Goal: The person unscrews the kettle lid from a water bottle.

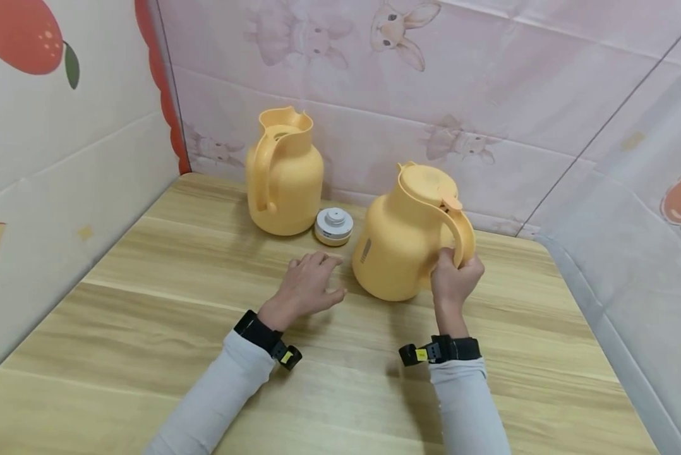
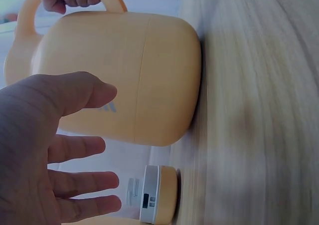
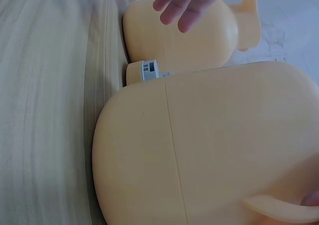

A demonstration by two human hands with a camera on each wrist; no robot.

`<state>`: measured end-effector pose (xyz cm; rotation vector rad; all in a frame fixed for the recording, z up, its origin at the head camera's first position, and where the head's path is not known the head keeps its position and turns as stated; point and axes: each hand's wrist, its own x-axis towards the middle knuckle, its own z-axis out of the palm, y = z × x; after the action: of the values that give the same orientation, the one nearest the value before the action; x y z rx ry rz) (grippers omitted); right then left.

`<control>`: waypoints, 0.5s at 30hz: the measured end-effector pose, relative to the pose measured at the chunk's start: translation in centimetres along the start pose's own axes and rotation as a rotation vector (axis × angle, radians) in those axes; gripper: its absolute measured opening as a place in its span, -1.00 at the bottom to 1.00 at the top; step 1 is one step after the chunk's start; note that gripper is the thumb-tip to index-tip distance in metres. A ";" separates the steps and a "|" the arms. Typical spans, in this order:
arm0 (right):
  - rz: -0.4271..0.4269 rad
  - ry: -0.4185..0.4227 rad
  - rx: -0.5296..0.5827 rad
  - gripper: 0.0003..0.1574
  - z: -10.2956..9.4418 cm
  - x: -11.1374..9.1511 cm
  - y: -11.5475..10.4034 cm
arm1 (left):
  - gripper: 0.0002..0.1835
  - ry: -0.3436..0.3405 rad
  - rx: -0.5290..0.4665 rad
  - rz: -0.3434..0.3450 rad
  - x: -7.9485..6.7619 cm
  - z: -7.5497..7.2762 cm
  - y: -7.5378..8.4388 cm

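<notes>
Head view: the right hand [image 1: 457, 278] grips the handle [image 1: 465, 230] of the yellow lidded jug [image 1: 394, 253], fingers curled round it. The left hand [image 1: 307, 284] — fingers loosely spread, nothing held — is at eight o'clock from that jug. The jug's long axis runs toward one o'clock, handle at three. At ten o'clock from it, an open-topped jug [image 1: 295, 183] stands on the wood-grain table [image 1: 175, 341]; a round, stepped grey-and-yellow stopper [image 1: 335, 229] sits between the two.

Left wrist view: thumb and fingers stand apart, nothing between them; the lidded jug's smooth, rounded base points to three o'clock.

Right wrist view: a fine seam rings its body; the base faces nine o'clock.
</notes>
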<state>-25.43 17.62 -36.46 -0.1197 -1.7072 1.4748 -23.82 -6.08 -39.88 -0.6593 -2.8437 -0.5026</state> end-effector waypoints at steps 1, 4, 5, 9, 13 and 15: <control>0.003 -0.005 0.004 -0.67 -0.1 0.0 0.0 | -0.39 0.001 0.001 0.002 -0.1 0.0 0.0; 0.006 -0.017 0.023 -0.67 -0.4 -0.2 -0.1 | -0.40 0.004 -0.007 0.004 -0.3 -0.2 0.0; 0.005 -0.023 0.037 -0.66 -0.5 -0.3 -0.1 | -0.40 0.008 -0.010 0.006 -0.4 -0.2 -0.1; 0.024 -0.060 0.105 -0.63 -0.8 -0.4 -0.1 | -0.41 0.009 -0.024 0.003 -0.7 -0.4 -0.4; 0.042 -0.111 0.154 -0.62 -1.1 -0.7 -0.3 | -0.41 -0.002 -0.048 -0.019 -1.3 -0.6 -1.0; 0.044 -0.128 0.160 -0.61 -1.1 -1.0 -0.5 | -0.42 0.000 -0.054 -0.027 -1.6 -0.8 -1.3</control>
<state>-23.92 17.76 -36.64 0.0236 -1.6885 1.6764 -22.96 -8.08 -39.94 -0.6314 -2.8512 -0.5854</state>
